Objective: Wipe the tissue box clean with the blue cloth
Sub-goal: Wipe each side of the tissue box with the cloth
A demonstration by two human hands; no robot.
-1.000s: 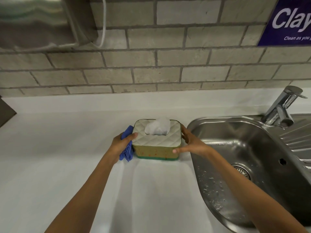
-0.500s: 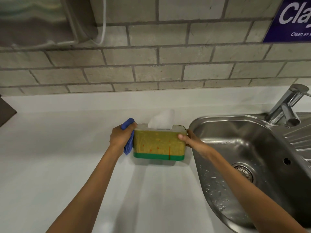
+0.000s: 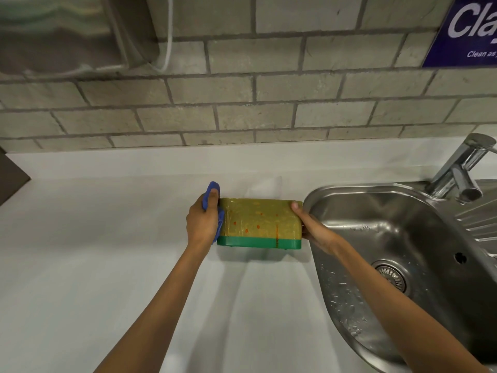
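The tissue box [image 3: 259, 222] is tipped back so its yellow-green front side with orange spots and a red drip faces me; a green band runs along its lower edge. Its top and the tissue are hidden. My left hand [image 3: 203, 223] presses the crumpled blue cloth [image 3: 215, 203] against the box's left end. My right hand [image 3: 313, 228] grips the box's right end, thumb on the upper corner. The box is held between both hands over the white counter [image 3: 107, 265].
A steel sink [image 3: 403, 238] lies directly right of the box, with a drain and water drops inside. A chrome tap [image 3: 460, 168] stands at its back right. A brick wall runs behind the counter, with a metal dispenser [image 3: 59, 33] at top left.
The box has been tipped backward: its quilted top and white tissue faced up, now its front side faces me. Both hands stayed on the box's ends.
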